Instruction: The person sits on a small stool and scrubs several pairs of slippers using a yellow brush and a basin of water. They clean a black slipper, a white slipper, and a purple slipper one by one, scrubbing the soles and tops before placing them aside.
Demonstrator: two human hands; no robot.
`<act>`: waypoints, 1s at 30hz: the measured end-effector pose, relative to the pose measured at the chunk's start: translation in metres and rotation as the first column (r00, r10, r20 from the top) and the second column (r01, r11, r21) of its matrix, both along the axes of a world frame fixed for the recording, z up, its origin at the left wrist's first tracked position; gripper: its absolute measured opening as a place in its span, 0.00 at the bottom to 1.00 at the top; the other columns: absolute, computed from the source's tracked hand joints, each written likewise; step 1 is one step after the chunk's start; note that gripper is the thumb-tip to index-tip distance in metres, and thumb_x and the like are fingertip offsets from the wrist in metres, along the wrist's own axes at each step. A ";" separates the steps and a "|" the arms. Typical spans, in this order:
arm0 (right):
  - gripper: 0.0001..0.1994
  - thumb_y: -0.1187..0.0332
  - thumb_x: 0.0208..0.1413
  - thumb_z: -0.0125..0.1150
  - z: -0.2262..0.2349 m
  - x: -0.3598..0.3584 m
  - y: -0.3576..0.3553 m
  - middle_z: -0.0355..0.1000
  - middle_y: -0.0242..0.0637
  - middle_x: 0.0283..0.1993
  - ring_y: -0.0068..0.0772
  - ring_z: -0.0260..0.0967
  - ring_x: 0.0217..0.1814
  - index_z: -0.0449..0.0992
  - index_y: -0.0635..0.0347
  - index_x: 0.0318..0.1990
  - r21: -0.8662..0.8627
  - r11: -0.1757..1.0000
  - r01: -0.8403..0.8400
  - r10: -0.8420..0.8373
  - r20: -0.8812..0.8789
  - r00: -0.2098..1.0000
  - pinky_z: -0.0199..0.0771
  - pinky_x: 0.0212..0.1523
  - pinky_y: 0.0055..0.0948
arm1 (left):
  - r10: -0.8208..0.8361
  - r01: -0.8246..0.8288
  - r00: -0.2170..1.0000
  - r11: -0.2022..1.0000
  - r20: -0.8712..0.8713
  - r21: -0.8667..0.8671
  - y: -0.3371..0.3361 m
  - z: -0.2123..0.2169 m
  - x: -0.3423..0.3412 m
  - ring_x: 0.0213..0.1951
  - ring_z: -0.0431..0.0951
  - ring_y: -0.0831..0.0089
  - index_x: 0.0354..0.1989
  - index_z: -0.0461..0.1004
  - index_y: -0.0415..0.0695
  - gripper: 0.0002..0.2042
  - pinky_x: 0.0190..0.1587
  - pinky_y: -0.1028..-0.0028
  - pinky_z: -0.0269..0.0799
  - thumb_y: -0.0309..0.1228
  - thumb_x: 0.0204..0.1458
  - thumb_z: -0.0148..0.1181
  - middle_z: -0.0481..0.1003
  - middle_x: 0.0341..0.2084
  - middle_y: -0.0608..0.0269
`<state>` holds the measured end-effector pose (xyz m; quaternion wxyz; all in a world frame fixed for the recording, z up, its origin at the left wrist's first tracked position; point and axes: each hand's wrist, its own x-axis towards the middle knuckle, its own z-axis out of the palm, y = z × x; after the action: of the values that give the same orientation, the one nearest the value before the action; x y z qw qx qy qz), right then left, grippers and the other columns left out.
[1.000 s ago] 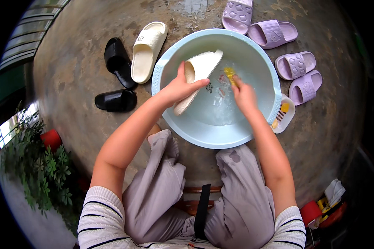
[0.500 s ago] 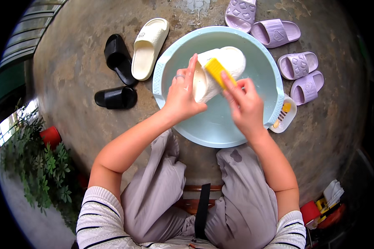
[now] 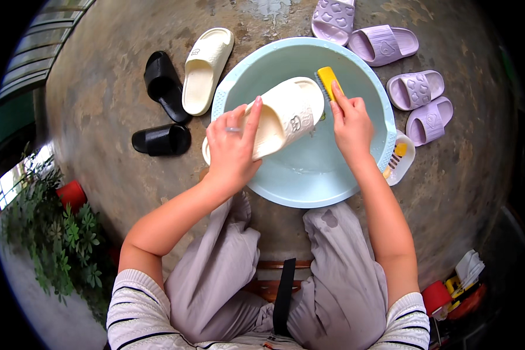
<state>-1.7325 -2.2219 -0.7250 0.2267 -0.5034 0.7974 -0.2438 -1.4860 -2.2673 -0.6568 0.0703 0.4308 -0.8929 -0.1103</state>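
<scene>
My left hand (image 3: pixel 232 144) grips a cream slide slipper (image 3: pixel 297 111), fingers and thumb around its heel half. The slipper is tilted over the left side of a light blue basin (image 3: pixel 309 186), its strap facing up. In my right hand (image 3: pixel 353 125) is a yellow scrubbing brush (image 3: pixel 331 81), held closed-fingered by its lower end. The bristles face left, toward the slipper's toe, with a small gap between them. A little water lies in the bottom of the basin.
Left of the basin lie another cream slipper (image 3: pixel 207 70) and two black slides (image 3: pixel 163 81). Several lilac slides (image 3: pixel 385 45) lie at the right. A white soap dish (image 3: pixel 402 166) sits by the basin's right rim. A potted plant (image 3: pixel 64 233) stands at the lower left.
My left hand has drawn the slipper left and turned it strap up. My right hand has lifted the brush off its surface, turning the bristles left.
</scene>
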 end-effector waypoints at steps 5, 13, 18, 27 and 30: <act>0.21 0.72 0.59 0.53 -0.046 0.016 0.011 0.68 0.49 0.40 0.51 0.76 0.38 0.78 0.38 0.57 0.413 0.888 -0.202 0.287 -0.154 0.946 0.77 0.40 0.44 | -0.009 0.007 1.000 0.996 -0.025 -0.086 0.003 -0.002 0.010 0.56 0.68 0.55 0.73 0.52 0.47 0.56 0.56 0.57 0.62 0.24 0.26 0.74 0.66 0.57 0.52; 0.19 0.69 0.59 0.61 -0.016 -0.008 0.028 0.69 0.42 0.38 0.41 0.70 0.31 0.78 0.44 0.59 -0.099 0.995 -0.006 0.025 0.190 0.981 0.73 0.33 0.36 | 0.038 -0.039 0.999 0.999 -0.030 -0.027 -0.006 -0.008 0.014 0.56 0.67 0.56 0.72 0.54 0.52 0.54 0.56 0.57 0.61 0.23 0.27 0.73 0.66 0.56 0.54; 0.22 0.73 0.58 0.62 0.028 0.004 0.033 0.66 0.36 0.35 0.32 0.66 0.26 0.77 0.40 0.60 -0.234 0.962 -0.138 0.179 0.162 0.971 0.69 0.28 0.30 | -0.017 0.024 0.992 0.998 -0.127 0.053 -0.009 0.003 0.006 0.55 0.67 0.56 0.70 0.59 0.53 0.51 0.56 0.57 0.61 0.22 0.27 0.71 0.67 0.55 0.55; 0.20 0.72 0.58 0.63 0.049 -0.016 0.023 0.67 0.35 0.34 0.36 0.69 0.27 0.79 0.39 0.57 -0.221 0.931 -0.291 0.328 0.156 0.932 0.69 0.27 0.35 | -0.105 0.087 0.979 0.991 -0.174 -0.105 -0.027 0.009 0.010 0.54 0.69 0.55 0.63 0.65 0.53 0.45 0.54 0.57 0.61 0.25 0.27 0.74 0.69 0.54 0.55; 0.20 0.72 0.56 0.64 0.047 -0.014 0.017 0.68 0.35 0.34 0.37 0.70 0.27 0.79 0.39 0.56 -0.159 0.944 -0.289 0.297 0.029 0.954 0.69 0.27 0.35 | -0.188 0.177 0.961 0.982 -0.203 -0.071 -0.021 0.012 0.000 0.54 0.70 0.55 0.62 0.65 0.52 0.45 0.54 0.57 0.61 0.24 0.26 0.73 0.70 0.54 0.54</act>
<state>-1.7469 -2.2049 -0.6780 0.2419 -0.6256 0.6864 -0.2810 -1.4856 -2.2882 -0.6443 0.1643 0.3305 -0.9191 -0.1376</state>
